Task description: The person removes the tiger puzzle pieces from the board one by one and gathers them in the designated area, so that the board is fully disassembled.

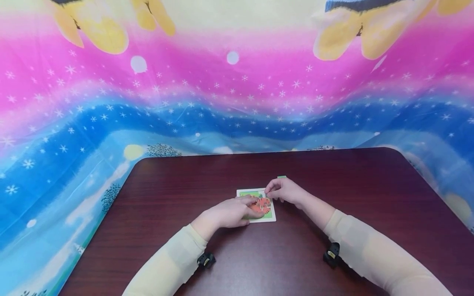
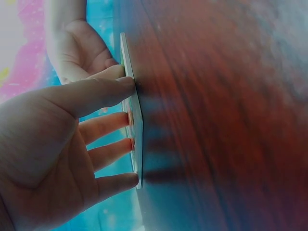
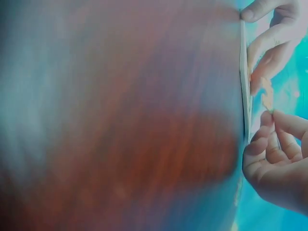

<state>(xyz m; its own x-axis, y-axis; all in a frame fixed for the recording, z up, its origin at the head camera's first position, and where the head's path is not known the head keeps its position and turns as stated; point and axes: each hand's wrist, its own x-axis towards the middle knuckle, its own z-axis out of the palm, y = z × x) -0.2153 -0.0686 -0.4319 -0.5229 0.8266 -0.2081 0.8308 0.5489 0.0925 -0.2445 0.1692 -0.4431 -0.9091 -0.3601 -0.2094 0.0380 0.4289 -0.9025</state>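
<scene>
A jigsaw puzzle board with a white rim lies on the table, showing an orange and green picture. My left hand rests on its left part, fingers spread and fairly straight, covering some of the picture. In the left wrist view the fingertips of my left hand touch the board's face and edge. At the board's upper right corner is my right hand. In the right wrist view my right hand pinches a small puzzle piece between thumb and finger, just above the board.
A small green piece lies on the dark wood table beyond my right hand, partly hidden. Behind the table hangs a colourful cloth. Black wrist-worn devices sit under both forearms.
</scene>
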